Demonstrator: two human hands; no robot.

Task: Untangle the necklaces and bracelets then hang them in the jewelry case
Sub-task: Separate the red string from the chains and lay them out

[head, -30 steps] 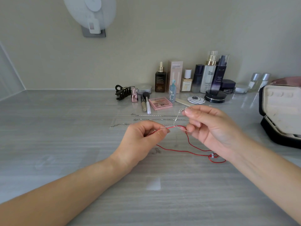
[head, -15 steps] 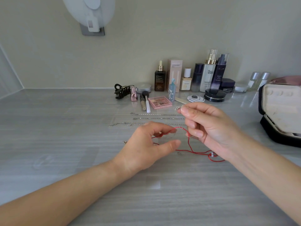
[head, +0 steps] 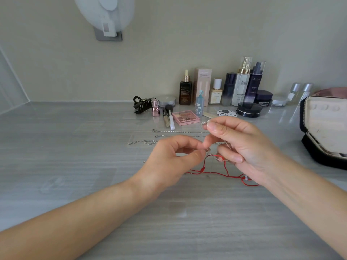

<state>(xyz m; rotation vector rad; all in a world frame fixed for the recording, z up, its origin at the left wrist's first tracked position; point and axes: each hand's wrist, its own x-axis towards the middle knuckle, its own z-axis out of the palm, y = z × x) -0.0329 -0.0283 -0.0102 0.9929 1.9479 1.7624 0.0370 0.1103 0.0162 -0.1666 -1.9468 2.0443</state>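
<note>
Since half a second ago: left hand (head: 174, 158) has slid right and closed up, thumb and forefinger now meeting right at the knot, where before the thumb was stuck out loose.
Left hand: pinched shut on the tangle, on the silver bit next to the red cord as far as I can see; too small to say exactly which strand.
Right hand (head: 242, 145): lifted, thumb and forefinger nipped on one end of the silver chain (head: 201, 126), lower fingers curled round the rest of it.
Red cord bracelet (head: 223, 170): mostly lying on the tabletop (head: 75, 166) under the hands, one loop pulled up into the knot.
Other chains (head: 180, 131): three laid out straight on the tabletop behind the hands, look sorted already.
Jewelry case (head: 323, 128): open at far right, well apart from the hands, nothing hanging in it that I can see.
What it means: I'd say they're still picking silver off red, hanging comes later.
Readable stuff: "L'OREAL REVITALIFT" on the dark bottle (head: 255, 85); the white bottle (head: 242, 87) has an H-word and Chinese characters, too blurry for me.
</note>
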